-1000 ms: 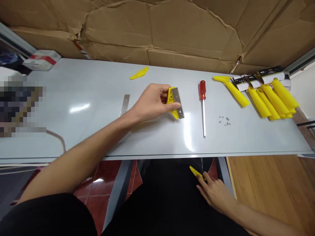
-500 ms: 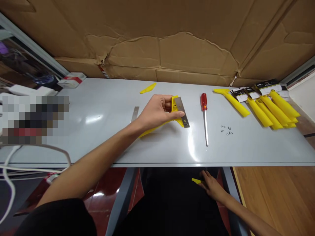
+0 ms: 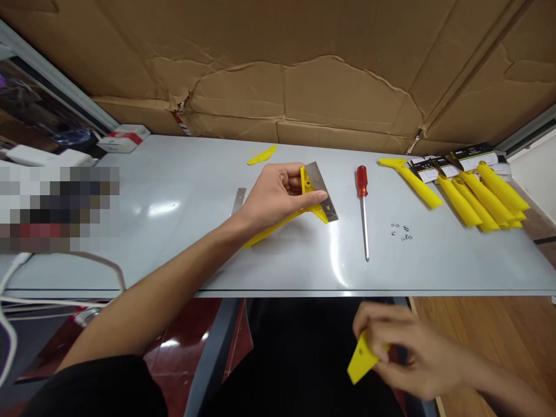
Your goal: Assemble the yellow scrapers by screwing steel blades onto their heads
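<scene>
Above the table, my left hand (image 3: 278,194) is closed around the head of a yellow scraper handle (image 3: 273,230). My thumb presses a flat metal blade (image 3: 320,188) against that head; the handle slants down to the left, partly behind my wrist. Below the table edge, over my lap, my right hand (image 3: 403,347) pinches a yellow plastic cover piece (image 3: 362,360) with a small hole in it. Another yellow cover piece (image 3: 262,155) lies toward the back of the table. A second metal blade (image 3: 238,198) lies left of my left hand, partly hidden by the wrist.
A red-handled screwdriver (image 3: 362,211) lies right of the blade. Several small screws (image 3: 406,228) are scattered farther right. Yellow scrapers (image 3: 467,202) with black packaging cards are piled at the right end. A small box (image 3: 125,139) and white cables (image 3: 104,265) are on the left.
My right hand has lifted from my lap toward the camera, bringing the yellow cover piece with it. The left hand keeps its hold on handle and blade, almost unmoved.
</scene>
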`<control>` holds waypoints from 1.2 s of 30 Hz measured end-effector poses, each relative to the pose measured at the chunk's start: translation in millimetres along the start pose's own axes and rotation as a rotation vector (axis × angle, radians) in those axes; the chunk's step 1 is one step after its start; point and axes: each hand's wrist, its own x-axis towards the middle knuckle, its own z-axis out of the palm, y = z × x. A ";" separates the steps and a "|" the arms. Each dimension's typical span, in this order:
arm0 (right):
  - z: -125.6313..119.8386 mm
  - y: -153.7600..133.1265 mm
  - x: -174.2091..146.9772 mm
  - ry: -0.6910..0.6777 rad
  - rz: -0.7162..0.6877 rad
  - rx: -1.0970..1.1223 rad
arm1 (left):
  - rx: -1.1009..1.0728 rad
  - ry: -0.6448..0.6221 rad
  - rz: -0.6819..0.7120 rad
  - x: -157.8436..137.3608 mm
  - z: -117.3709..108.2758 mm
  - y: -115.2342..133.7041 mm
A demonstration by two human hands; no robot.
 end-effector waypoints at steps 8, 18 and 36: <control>-112.4 -34.1 101.8 0.452 -0.150 -0.135 | -0.013 0.051 0.019 1.1 -0.4 -2.6; -134.7 -21.9 148.0 0.362 -0.060 -0.013 | -0.006 0.063 0.035 0.6 0.4 -1.5; -108.8 -2.1 158.9 0.382 -0.050 -0.101 | -0.003 -0.097 0.063 0.8 5.7 -6.5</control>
